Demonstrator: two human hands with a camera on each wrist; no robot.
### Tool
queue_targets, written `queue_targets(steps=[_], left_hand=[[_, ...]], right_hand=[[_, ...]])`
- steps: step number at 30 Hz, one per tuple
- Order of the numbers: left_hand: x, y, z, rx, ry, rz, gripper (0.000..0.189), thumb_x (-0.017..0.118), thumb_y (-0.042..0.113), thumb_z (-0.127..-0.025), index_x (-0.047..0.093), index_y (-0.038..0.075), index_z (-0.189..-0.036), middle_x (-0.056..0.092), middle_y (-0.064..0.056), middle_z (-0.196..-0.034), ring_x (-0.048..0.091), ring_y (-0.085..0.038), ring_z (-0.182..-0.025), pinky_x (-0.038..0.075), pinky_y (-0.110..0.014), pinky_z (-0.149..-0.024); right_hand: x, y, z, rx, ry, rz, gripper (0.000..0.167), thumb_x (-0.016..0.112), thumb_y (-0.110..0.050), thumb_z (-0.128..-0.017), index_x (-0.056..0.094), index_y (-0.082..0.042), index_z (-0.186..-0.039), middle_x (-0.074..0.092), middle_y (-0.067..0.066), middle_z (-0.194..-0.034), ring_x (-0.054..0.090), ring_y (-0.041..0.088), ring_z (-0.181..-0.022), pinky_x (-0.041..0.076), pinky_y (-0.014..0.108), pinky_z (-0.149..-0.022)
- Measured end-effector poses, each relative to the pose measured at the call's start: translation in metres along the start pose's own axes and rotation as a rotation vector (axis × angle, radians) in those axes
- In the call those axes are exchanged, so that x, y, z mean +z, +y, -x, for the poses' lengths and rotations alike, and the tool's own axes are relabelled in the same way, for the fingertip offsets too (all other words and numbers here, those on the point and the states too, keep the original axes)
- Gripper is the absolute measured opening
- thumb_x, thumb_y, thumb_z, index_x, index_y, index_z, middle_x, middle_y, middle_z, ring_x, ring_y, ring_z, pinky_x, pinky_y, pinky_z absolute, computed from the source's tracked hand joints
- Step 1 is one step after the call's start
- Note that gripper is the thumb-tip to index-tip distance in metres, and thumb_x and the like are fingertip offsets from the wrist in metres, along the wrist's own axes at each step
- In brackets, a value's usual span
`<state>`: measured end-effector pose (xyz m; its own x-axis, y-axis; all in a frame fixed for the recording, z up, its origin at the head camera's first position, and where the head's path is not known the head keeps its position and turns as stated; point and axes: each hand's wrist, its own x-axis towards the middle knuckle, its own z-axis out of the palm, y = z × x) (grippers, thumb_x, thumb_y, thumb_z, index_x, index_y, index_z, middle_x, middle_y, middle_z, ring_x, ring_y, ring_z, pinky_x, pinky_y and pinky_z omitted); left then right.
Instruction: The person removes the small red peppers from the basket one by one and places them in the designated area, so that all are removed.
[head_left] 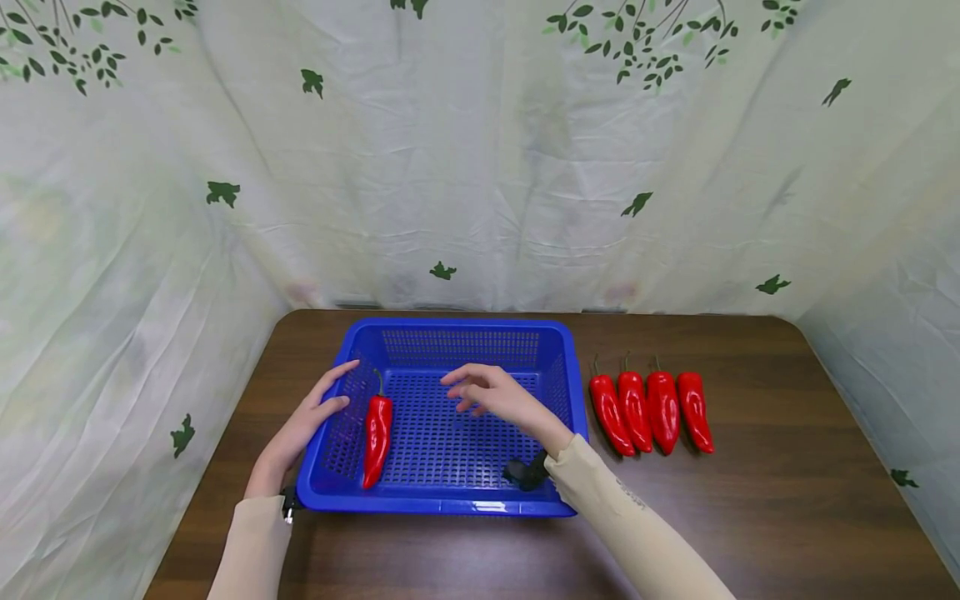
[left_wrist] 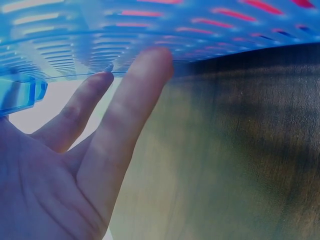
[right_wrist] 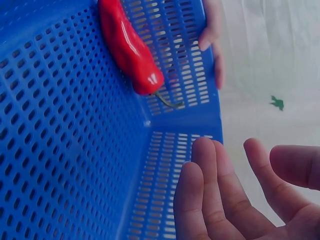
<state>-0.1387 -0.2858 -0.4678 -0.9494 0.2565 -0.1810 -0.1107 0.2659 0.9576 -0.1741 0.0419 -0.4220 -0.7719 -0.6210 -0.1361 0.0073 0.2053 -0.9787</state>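
A blue plastic basket [head_left: 465, 505] with slotted walls stands on the table. Inside, along its left wall, lies one red pepper [head_left: 377, 442] with a green stem pointing away. My left hand [head_left: 300, 429] holds the basket's left rim, its thumb over the edge. In the left wrist view, fingers [left_wrist: 120, 120] reach along the outer wall; the thumb is out of sight there. My right hand [head_left: 498, 396] hovers over the basket, fingers loosely bent and holding nothing. The right wrist view shows its fingers [right_wrist: 215, 195] apart from the pepper [right_wrist: 131, 47].
Several more red peppers [head_left: 662, 412] lie side by side on the brown wooden table [head_left: 787, 500], right of the basket. A pale curtain [head_left: 480, 183] with a leaf print hangs behind and at both sides. A black wrist device [head_left: 525, 472] shows beneath the right wrist.
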Motion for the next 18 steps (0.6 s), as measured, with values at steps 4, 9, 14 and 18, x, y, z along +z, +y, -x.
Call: queue_targets(steps=[4,9,14,18], left_hand=[[0.000,0.000,0.001,-0.001,0.000,-0.005,0.056,0.045,0.025,-0.101,0.022,0.026,-0.152,0.005,-0.017,-0.157,0.024,-0.052,-0.133,0.043,-0.061,-0.091],[-0.001,0.001,0.001,-0.011,-0.005,0.001,0.056,0.045,0.025,-0.101,0.021,0.027,-0.152,0.004,-0.017,-0.157,0.024,-0.053,-0.133,0.044,-0.060,-0.090],[-0.002,0.002,0.002,-0.027,-0.015,-0.005,0.058,0.045,0.026,-0.101,0.020,0.027,-0.152,0.003,-0.018,-0.157,0.024,-0.054,-0.132,0.045,-0.060,-0.088],[-0.003,0.003,0.001,-0.037,-0.032,-0.007,0.058,0.045,0.026,-0.101,0.018,0.027,-0.153,0.004,-0.020,-0.156,0.026,-0.055,-0.131,0.046,-0.059,-0.087]], right_hand=[[0.006,-0.001,-0.005,0.002,-0.009,0.002,0.027,0.049,-0.005,-0.099,0.059,0.000,-0.123,0.064,0.017,-0.113,0.064,0.021,-0.087,0.053,0.037,-0.077],[0.013,-0.003,-0.009,0.007,-0.010,-0.009,0.027,0.050,-0.010,-0.099,0.061,-0.004,-0.123,0.065,0.012,-0.112,0.064,0.023,-0.090,0.053,0.041,-0.080],[0.017,-0.004,-0.014,0.014,-0.022,-0.023,0.027,0.049,-0.011,-0.099,0.061,-0.005,-0.123,0.066,0.010,-0.110,0.062,0.036,-0.099,0.052,0.048,-0.083],[0.021,-0.004,-0.019,0.028,-0.022,-0.062,0.029,0.048,-0.010,-0.099,0.059,-0.004,-0.125,0.065,0.011,-0.111,0.060,0.041,-0.102,0.050,0.051,-0.084]])
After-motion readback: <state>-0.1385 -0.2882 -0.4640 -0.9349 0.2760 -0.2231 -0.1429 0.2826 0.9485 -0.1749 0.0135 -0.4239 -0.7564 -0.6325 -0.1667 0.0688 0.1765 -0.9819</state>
